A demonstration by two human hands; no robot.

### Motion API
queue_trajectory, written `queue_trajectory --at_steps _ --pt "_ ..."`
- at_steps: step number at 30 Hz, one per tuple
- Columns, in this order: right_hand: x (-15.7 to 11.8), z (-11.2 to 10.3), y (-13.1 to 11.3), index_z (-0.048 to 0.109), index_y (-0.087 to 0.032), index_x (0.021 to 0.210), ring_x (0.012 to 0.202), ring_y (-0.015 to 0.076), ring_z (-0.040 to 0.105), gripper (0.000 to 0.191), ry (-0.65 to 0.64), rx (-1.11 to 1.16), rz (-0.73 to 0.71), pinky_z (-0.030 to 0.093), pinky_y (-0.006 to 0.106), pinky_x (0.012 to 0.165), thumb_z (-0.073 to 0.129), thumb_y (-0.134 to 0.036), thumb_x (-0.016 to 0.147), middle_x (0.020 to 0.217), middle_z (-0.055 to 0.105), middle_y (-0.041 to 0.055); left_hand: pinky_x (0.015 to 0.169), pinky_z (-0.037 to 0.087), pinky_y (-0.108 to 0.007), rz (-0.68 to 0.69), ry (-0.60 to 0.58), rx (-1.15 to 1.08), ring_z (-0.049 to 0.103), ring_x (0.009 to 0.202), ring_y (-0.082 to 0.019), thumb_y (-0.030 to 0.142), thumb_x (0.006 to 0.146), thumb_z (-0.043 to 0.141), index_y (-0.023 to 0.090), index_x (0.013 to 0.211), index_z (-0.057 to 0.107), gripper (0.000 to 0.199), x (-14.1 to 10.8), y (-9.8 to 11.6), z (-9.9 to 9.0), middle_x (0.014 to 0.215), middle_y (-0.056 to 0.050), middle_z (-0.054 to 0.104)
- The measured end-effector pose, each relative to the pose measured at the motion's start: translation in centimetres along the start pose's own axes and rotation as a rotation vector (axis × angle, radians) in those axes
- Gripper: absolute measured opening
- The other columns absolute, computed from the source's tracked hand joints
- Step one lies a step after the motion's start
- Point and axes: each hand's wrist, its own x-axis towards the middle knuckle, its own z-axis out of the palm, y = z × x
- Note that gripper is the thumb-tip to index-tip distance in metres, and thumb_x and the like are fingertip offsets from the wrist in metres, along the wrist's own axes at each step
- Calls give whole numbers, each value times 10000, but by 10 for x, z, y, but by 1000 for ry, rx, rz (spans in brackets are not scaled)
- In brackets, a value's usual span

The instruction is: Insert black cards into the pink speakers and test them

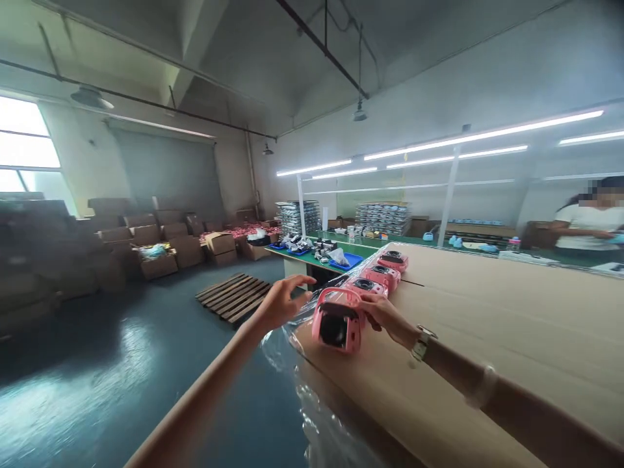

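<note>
My right hand point(383, 312) grips the side of a pink, handled plastic device point(337, 325) with a dark round front, perhaps a small speaker. It is held upright at the near left corner of the cardboard-topped surface, its carrying handle raised. To its left, my left hand point(286, 301) is open, fingers spread and apart from the device. Behind it, several similar pink devices point(366, 286) stand in a row along the left edge, with dark round parts facing up. Whether the held device rests on the cardboard, I cannot tell.
Clear plastic film point(312, 403) hangs over the edge of the cardboard surface point(478, 312). A wooden pallet point(234, 296) lies on the floor at left, near cardboard boxes point(158, 260). Blue trays point(347, 261) sit on a green bench point(316, 239). A person point(592, 221) stands far right.
</note>
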Motion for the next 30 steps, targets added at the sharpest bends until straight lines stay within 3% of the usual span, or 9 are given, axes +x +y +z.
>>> queue_trajectory --at_steps 5,7,11,14,17,20,24,27,30 --pt "12 -10 -13 628 -169 726 386 59 416 338 21 -110 48 295 197 348 832 -404 592 531 526 -62 724 483 -247 260 -349 -20 668 806 -205 184 736 627 124 885 738 196 74 -38 41 834 -47 740" --pt "25 -31 -14 627 -171 771 393 61 421 353 195 -140 160 327 197 376 775 -476 673 521 507 -66 646 451 -255 341 -418 -28 659 705 -207 177 798 563 105 802 742 193 83 -47 48 713 -71 723" --pt "55 -65 1 542 -161 715 398 44 369 367 588 -148 367 301 183 390 538 -466 920 541 452 -71 706 456 -233 676 -542 -243 691 789 -189 46 703 616 170 988 741 334 87 -67 48 905 -53 764" --pt "70 -63 17 583 -137 810 480 65 470 341 665 -100 445 403 201 459 518 -437 959 645 541 -39 665 474 -222 894 -523 -396 696 731 -159 48 708 618 195 965 722 314 87 -81 49 875 -9 765" --pt "74 -48 20 609 -133 927 641 105 581 318 717 -64 336 507 263 610 508 -433 966 797 617 4 711 532 -280 954 -331 -455 693 830 -196 229 794 661 213 976 705 188 93 -96 53 988 -54 737" --pt "61 -29 6 637 -173 908 791 152 625 266 708 -107 171 520 309 730 635 -437 873 895 666 24 990 475 -513 921 -89 -436 481 1280 -348 425 748 725 253 1107 671 402 107 -111 62 1391 -130 512" --pt "33 1 -20 694 -261 835 940 237 625 267 606 -244 36 494 357 839 824 -395 644 967 698 -3 1095 308 -645 890 -173 -400 175 1439 -432 460 664 776 249 1120 660 516 128 -115 70 1571 -102 247" --pt "19 16 -33 714 -302 839 1019 268 609 246 516 -324 -5 469 387 910 821 -380 631 1001 703 -12 1073 396 -513 895 -431 -444 421 1308 -345 407 722 736 271 1089 683 395 137 -106 67 1420 -81 481" --pt "18 6 -38 711 -296 784 997 259 633 214 392 -339 -6 496 362 887 816 -395 625 1010 713 -14 830 501 -309 871 -573 -500 591 944 -198 322 797 659 263 929 725 159 137 -98 64 1078 -55 632"
